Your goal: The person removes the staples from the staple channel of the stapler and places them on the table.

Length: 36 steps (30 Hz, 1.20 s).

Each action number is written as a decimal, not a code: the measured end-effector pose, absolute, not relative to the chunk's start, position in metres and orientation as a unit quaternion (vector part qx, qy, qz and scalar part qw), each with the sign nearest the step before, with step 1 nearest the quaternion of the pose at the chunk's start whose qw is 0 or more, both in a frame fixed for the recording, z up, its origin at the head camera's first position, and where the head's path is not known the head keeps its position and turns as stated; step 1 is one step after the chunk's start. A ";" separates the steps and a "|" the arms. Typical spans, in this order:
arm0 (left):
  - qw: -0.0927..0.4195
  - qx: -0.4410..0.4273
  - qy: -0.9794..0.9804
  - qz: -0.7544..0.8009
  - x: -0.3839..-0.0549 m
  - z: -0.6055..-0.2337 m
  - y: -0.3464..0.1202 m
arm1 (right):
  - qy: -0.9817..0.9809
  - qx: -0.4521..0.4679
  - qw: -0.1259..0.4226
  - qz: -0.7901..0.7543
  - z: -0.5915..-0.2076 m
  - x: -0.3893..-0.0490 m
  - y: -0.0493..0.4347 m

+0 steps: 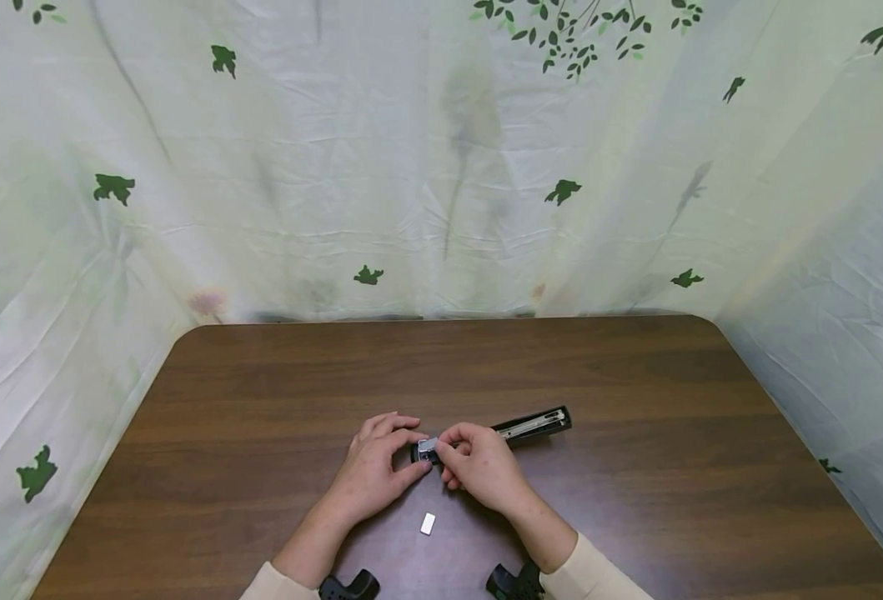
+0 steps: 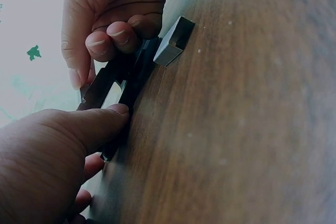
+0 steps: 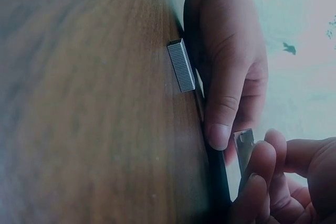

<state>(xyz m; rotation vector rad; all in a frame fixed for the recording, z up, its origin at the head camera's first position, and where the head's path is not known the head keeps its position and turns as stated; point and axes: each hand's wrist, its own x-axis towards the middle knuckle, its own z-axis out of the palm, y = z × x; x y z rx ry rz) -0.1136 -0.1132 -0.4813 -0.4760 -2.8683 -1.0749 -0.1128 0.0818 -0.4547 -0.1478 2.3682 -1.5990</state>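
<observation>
A black stapler [image 1: 534, 425] lies across the table, opened out, a silver rail showing along its right-hand part. My left hand [image 1: 377, 471] grips its left end, thumb on the near side and fingers on the far side. In the left wrist view the left thumb [image 2: 102, 124] presses the black base, with a gap under the raised magazine [image 2: 100, 88]. My right hand [image 1: 482, 467] pinches the magazine near its metal end [image 3: 243, 145], the other fingers curled. Part of the stapler's middle is hidden behind the right hand.
A short strip of staples [image 1: 428, 523] lies on the brown wooden table [image 1: 261, 400], on the near side of the stapler between the forearms. Black wrist devices [image 1: 349, 585] sit by both cuffs. A white curtain [image 1: 411, 167] with leaf prints surrounds the table.
</observation>
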 end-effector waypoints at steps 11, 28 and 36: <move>0.028 -0.161 -0.924 -0.346 -0.113 -0.482 -0.113 | 0.817 -0.048 0.138 -0.557 -0.455 -0.113 0.083; 0.030 -0.158 -0.924 -0.347 -0.113 -0.483 -0.113 | 0.784 -0.052 0.126 -0.605 -0.451 -0.111 0.082; 0.034 -0.161 -0.923 -0.347 -0.113 -0.483 -0.113 | 0.774 -0.064 0.140 -0.614 -0.452 -0.111 0.082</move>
